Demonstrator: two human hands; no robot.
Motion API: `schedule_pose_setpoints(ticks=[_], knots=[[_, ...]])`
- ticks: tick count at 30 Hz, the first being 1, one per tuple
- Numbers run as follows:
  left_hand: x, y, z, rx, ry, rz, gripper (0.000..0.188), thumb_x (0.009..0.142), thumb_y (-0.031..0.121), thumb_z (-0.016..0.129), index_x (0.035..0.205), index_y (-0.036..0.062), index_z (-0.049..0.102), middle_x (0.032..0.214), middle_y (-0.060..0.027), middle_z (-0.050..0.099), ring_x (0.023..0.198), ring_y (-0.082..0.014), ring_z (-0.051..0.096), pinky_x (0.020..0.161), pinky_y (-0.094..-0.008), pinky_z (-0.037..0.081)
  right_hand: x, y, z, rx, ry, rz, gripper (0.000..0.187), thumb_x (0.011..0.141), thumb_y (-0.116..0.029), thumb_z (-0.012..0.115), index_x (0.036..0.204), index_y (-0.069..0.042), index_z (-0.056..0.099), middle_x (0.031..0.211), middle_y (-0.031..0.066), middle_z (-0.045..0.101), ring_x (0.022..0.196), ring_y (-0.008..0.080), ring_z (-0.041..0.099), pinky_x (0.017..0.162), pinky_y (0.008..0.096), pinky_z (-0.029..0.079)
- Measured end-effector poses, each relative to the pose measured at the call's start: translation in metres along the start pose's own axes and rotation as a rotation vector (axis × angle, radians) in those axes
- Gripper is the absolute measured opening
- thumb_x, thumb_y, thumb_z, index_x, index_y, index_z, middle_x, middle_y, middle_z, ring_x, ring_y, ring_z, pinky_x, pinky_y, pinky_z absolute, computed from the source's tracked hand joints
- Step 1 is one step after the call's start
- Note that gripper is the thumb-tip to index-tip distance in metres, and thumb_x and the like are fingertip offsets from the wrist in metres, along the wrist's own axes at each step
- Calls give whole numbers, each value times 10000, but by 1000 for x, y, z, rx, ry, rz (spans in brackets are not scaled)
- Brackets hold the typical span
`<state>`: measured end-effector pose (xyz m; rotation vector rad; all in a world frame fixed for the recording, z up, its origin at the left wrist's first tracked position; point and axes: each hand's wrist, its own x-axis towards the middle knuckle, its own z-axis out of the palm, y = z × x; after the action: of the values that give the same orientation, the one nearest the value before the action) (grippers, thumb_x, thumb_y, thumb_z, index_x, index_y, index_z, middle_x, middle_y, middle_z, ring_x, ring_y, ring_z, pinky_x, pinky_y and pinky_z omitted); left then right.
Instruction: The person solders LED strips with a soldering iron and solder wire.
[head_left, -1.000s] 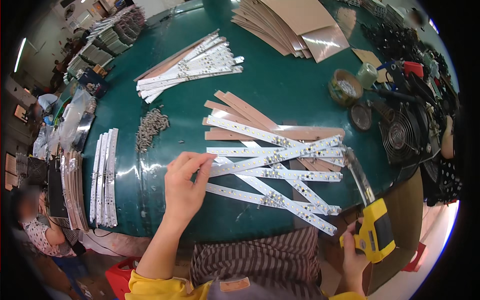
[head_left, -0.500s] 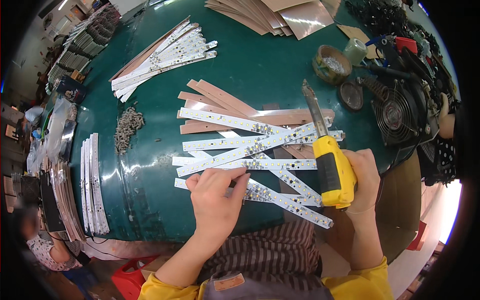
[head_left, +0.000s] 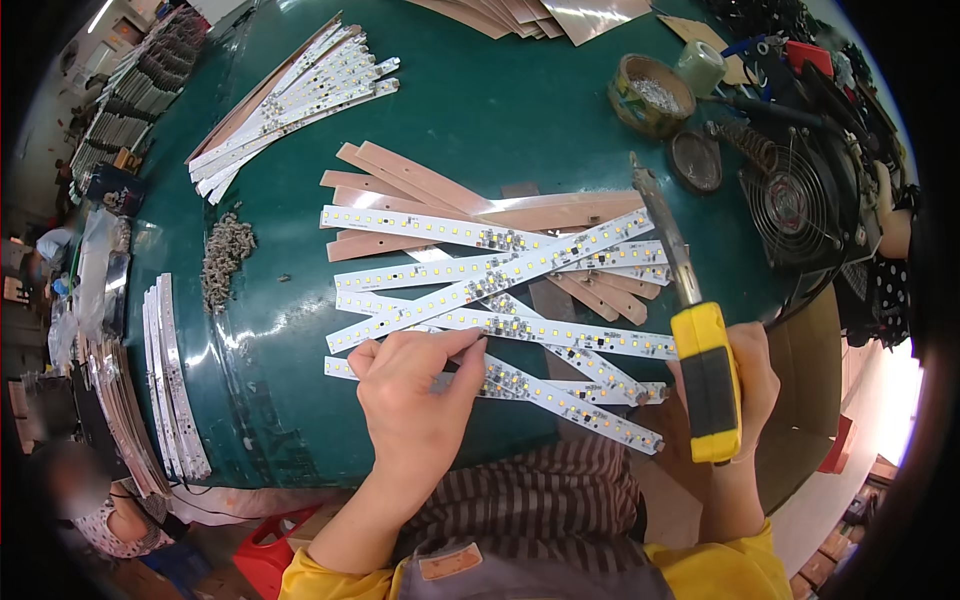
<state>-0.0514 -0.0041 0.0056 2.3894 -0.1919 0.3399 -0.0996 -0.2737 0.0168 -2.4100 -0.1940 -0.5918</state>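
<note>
Left hand [head_left: 420, 385] keeps its grip closed, seemingly on a small dark piece [head_left: 484, 338], over light strips [head_left: 625, 341] on the table [head_left: 285, 365]; right hand [head_left: 752, 375] grips the yellow tool [head_left: 708, 380] — best to hold its metal tip [head_left: 658, 210] clear of fingers.

Your table [head_left: 480, 110] is green and kinda shiny, with white LED strips [head_left: 480, 287] criss-crossed right in front of you, partly over some brown strips [head_left: 425, 178]. Up and left you've got a splayed bunch [head_left: 295, 108] of strips, then a heap [head_left: 228, 255] of grey bits and a row [head_left: 165, 380] of strips. Brown sheets [head_left: 500, 12] far side; bowl [head_left: 630, 110], dish [head_left: 695, 162], fan [head_left: 787, 205] off right.
</note>
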Motion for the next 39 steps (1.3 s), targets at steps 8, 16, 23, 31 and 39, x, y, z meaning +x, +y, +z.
schedule_pose_setpoints(ticks=[8,16,23,31,39], knots=[[2,5,1,73,13,115,152,701,29,800,827,95,746,751,-7,703,701,-166,645,803,-322,381,-20,-1,-3,5,-18,44,359,728,-40,806,1022,-26,601,909,106,600,778,209,610,725,275,476],[-2,1,2,48,9,146,164,718,36,786,855,99,721,749,21,684,719,-152,622,820,-360,342,-22,1,-2,-2,-9,38,368,720,-38,815,1026,-26,611,909,99,608,771,206,610,725,272,479],[-2,4,2,86,6,149,152,725,45,782,849,104,717,751,27,683,721,-151,618,884,-408,334,-20,-1,-5,26,-20,40,375,715,-54,824,1023,-28,613,892,98,620,770,213,608,721,276,482],[0,4,5,162,-3,250,132,729,66,786,816,110,698,769,28,677,736,-159,607,894,-434,329,-18,-3,-7,34,-32,23,349,728,-64,826,1008,-37,618,893,87,628,772,203,607,712,272,480],[0,-1,2,48,-22,104,135,714,67,797,776,126,692,734,43,668,732,-155,602,851,-401,317,-46,-7,-33,16,-27,212,400,817,-294,750,1049,17,656,873,123,642,730,213,622,677,293,489]])
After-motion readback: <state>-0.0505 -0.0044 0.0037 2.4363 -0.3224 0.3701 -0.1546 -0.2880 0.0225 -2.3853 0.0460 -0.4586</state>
